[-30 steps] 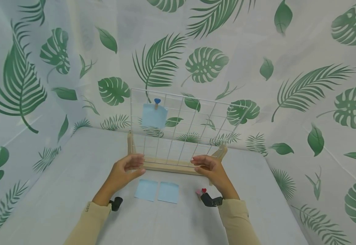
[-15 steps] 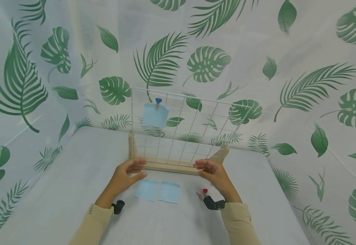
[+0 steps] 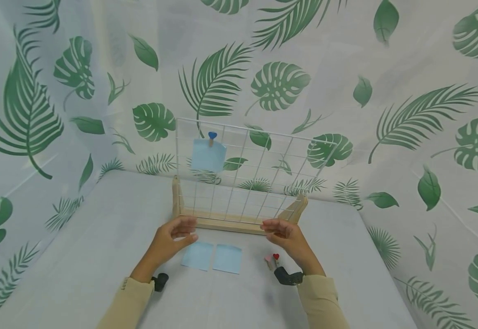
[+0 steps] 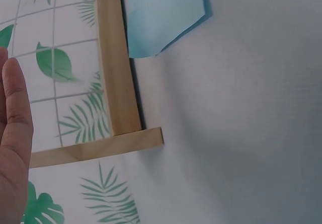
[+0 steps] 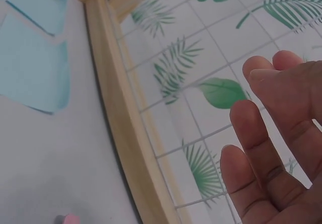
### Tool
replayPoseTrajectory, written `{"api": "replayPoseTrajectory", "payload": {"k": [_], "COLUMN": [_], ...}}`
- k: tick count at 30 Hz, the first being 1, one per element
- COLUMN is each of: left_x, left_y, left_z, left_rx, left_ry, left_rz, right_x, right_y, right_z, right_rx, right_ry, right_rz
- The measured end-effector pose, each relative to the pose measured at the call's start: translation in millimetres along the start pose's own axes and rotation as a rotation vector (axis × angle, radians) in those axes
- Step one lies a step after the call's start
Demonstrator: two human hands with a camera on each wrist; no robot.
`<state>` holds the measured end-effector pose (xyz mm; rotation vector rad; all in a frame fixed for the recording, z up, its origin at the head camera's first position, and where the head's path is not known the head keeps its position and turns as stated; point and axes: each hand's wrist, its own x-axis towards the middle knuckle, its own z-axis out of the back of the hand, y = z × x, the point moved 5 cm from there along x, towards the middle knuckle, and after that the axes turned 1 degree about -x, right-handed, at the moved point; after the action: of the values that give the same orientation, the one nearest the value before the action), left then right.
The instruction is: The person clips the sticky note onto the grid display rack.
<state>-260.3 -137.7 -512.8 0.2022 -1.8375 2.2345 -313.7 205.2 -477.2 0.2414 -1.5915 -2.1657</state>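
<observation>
My left hand [image 3: 172, 241] hovers over the table with loosely bent fingers, holding nothing, near the left end of a wooden base [image 3: 230, 225]. My right hand [image 3: 291, 241] is held likewise near the base's right end, and nothing is in it. From the base rises a white wire grid [image 3: 259, 131]. A heart-topped blue clothespin [image 3: 212, 135] fixes a light blue paper note [image 3: 207, 156] to its upper left. Two more blue notes, the left note [image 3: 197, 257] and the right note [image 3: 227, 259], lie side by side on the table between my hands.
Beside my right wrist lie a pink heart clothespin [image 3: 268, 259] and a red heart clothespin [image 3: 276, 257]. Wooden side supports [image 3: 176, 196] hold the grid at both ends. A leaf-print curtain [image 3: 280, 41] surrounds the white-covered table [image 3: 218, 301] at the back and sides.
Both hands have drawn slightly back from the grid, toward the body, and shifted a little to the right in the view. The grid, notes and clothespins stay as they were.
</observation>
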Motion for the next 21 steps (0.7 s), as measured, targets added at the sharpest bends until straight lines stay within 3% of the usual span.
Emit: {"api": "replayPoseTrajectory", "payload": {"k": [6,16,21], "left_x": [-1.6,-1.1,0.5], "left_y": [7.6,13.6,15.2], "left_z": [-3.8,-7.4,-7.5], "left_rx": [0.001,0.0,0.005], "left_ry": [0.01,0.022,0.022], "left_rz": [0.025,0.037,0.047], "right_x": [-2.5,-8.0,-10.4], "right_y": [-6,-24,-33], "right_z": [0,3,4], "right_rx": [0.015,-0.003,-0.016], "right_ry": [0.003,-0.015,-0.02], "right_rz": [0.006,-0.109,-0.121]}}
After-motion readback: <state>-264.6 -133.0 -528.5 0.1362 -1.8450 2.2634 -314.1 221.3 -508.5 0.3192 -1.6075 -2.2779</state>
